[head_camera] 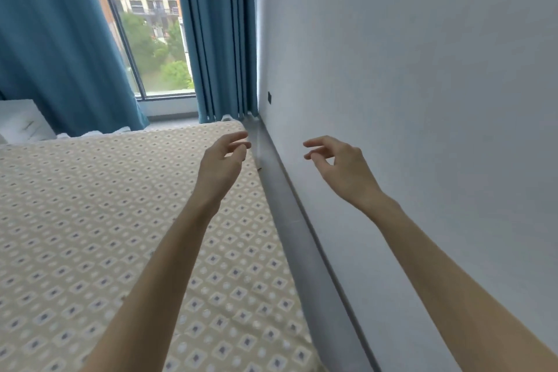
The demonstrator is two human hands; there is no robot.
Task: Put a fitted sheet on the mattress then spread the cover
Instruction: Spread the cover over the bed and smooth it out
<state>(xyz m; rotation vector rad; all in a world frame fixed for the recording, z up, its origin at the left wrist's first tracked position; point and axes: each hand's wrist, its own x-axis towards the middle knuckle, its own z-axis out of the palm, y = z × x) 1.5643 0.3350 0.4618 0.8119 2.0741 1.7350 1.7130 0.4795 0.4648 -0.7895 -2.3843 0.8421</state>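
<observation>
Here, head view only:

Mattress: the patterned top, beige with small dark squares, fills the lower left and runs along the wall side up to the far corner near the window.

Fitted sheet: I cannot tell whether the patterned fabric is the sheet itself or the mattress's own ticking; it lies flat and fairly smooth, with no loose folds in sight.

Left hand: raised above the mattress's wall-side edge near the far corner, fingers loosely curled with thumb and forefinger close together, holding nothing.

Right hand: lifted in front of the wall, past the mattress edge, fingers half-curled, thumb near the forefinger, also empty.

Ledge: a grey strip runs between mattress and wall; both hands hover over or near it.

Surroundings: blue curtains frame a window; something white, perhaps bedding, sits at the far left beyond the mattress.

Progress, as a judgement: if the pattern is the sheet, the top is covered and this wall side looks neat; the far corner may want tucking.

Left to do: no cover is spread anywhere in view, so that step appears not yet begun.
</observation>
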